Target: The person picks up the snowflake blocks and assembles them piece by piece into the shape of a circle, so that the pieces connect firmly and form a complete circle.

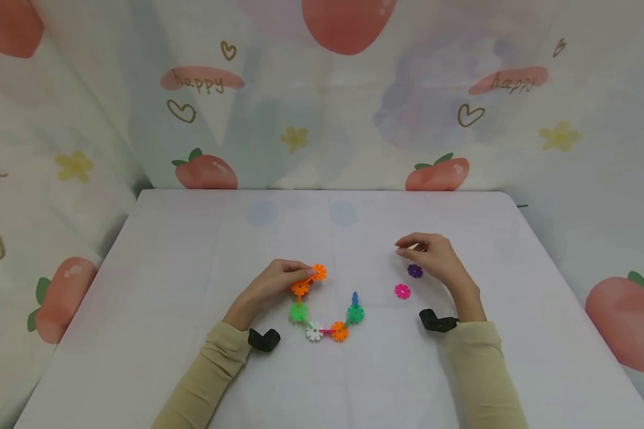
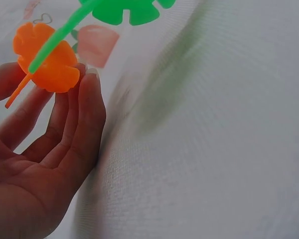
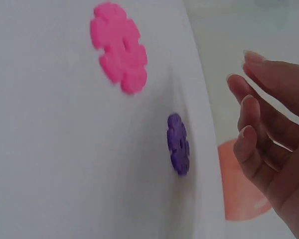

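Observation:
A curved chain of slotted plastic snowflake discs lies in the middle of the table, with orange, light green (image 1: 297, 312), white (image 1: 315, 332) and darker green (image 1: 356, 314) pieces and a blue disc (image 1: 355, 299) edge-on at its right end. My left hand (image 1: 280, 279) pinches the chain near its upper left end, by an orange disc (image 2: 55, 64). Just past those fingertips is the end orange disc (image 1: 319, 272). Above a loose purple disc (image 1: 415, 271) hovers my right hand (image 1: 434, 256), fingers loosely bent and nothing between them. A loose pink disc (image 3: 119, 50) lies nearby.
White cloth covers the table (image 1: 139, 286). Behind it hangs a printed curtain (image 1: 322, 119) with fruit, flowers and hearts. A black wrist mount (image 1: 265, 340) sticks out at the left cuff, and another black mount (image 1: 437, 322) at the right.

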### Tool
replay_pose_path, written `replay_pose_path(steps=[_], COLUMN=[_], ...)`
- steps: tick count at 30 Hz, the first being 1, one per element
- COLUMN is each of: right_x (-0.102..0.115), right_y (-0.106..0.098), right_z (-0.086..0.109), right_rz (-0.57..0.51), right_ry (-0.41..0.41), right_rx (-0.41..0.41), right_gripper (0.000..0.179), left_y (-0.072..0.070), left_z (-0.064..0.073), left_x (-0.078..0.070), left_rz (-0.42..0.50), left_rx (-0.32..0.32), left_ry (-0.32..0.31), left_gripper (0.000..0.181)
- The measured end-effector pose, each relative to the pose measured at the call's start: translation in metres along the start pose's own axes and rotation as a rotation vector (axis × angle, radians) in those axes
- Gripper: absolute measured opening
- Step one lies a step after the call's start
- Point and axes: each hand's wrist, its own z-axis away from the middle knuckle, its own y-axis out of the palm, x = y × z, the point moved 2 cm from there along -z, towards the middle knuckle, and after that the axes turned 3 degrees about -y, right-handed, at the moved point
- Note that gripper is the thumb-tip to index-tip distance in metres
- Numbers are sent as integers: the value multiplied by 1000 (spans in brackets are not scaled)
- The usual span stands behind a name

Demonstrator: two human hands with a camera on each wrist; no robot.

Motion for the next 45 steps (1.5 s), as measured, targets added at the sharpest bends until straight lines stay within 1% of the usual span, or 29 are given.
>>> replay_pose_path(steps=[4, 7, 12, 15, 17, 19, 23, 27, 31, 34, 37, 40, 43, 45], right_x=[-13, -22, -29, -31, -31, -29, -25, -20, -15, -11, -7, -2, 6, 13], right_y=[-9, -13, -13, -12, -9, -8, -4, 0, 7, 14, 20, 23, 26, 29], right_z=[4, 9, 12, 11, 9, 8, 5, 3, 0, -3, -4, -4, -4, -4], right_rz=[60, 73, 61, 82, 100, 114, 94, 23, -30, -79, -133, -130, -98, -99], right_ry=[40, 86, 158, 174, 163, 140, 112, 83, 32, 26, 36, 22, -17, -40], right_rx=[16, 45, 122, 171, 190, 187, 179, 183, 159, 145, 148, 144, 146, 151], right_gripper=[27, 27, 29, 32, 33, 34, 32, 25, 19, 16, 15, 15, 15, 16], left_y=[-1, -1, -2, -3, -3, -3, -2, -2, -3, -4, -5, -6, -5, -5], left_z=[0, 1, 3, 3, 3, 2, 2, 2, 1, 0, 1, 0, -1, -1], left_x=[1, 1, 0, 0, 0, 0, 0, 1, 3, 5, 5, 6, 6, 6], left_rz=[1, -6, -15, -18, -9, 3, 27, 29, 26, 27, 28, 26, 24, 16], left_rx=[-4, -2, -7, -10, -10, -8, -6, -6, -3, -8, -10, -11, -15, -17], left_ry=[-5, -8, -4, 0, -1, -3, -7, -10, -14, -18, -17, -12, -10, -8], left_gripper=[32, 32, 33, 33, 33, 33, 33, 33, 33, 32, 31, 31, 30, 30])
